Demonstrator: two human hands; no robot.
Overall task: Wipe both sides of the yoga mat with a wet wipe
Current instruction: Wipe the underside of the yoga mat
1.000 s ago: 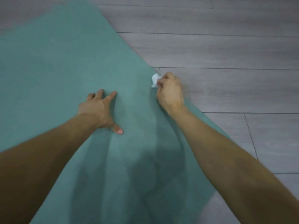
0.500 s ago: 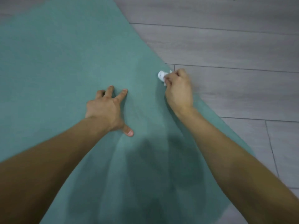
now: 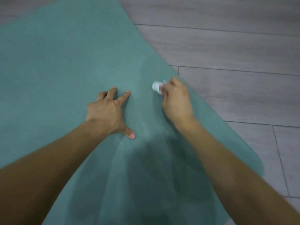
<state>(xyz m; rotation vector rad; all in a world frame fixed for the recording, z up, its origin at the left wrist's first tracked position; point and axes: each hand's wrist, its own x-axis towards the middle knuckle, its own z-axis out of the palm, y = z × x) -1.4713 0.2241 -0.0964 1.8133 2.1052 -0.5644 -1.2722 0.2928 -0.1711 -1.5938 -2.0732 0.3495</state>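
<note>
A teal yoga mat (image 3: 68, 62) lies flat on a grey plank floor (image 3: 235, 46), filling the left and middle of the view, its right edge running diagonally from far left to near right. The left hand (image 3: 108, 111) presses on the mat, fingers spread wide and straight. Just right of it, the right hand (image 3: 176, 99) has its grip curled round a bunched white wet wipe (image 3: 157, 86), held against the mat near that edge. The wipe is blurred and mostly hidden by fingers. A dark shadow covers the near mat.
</note>
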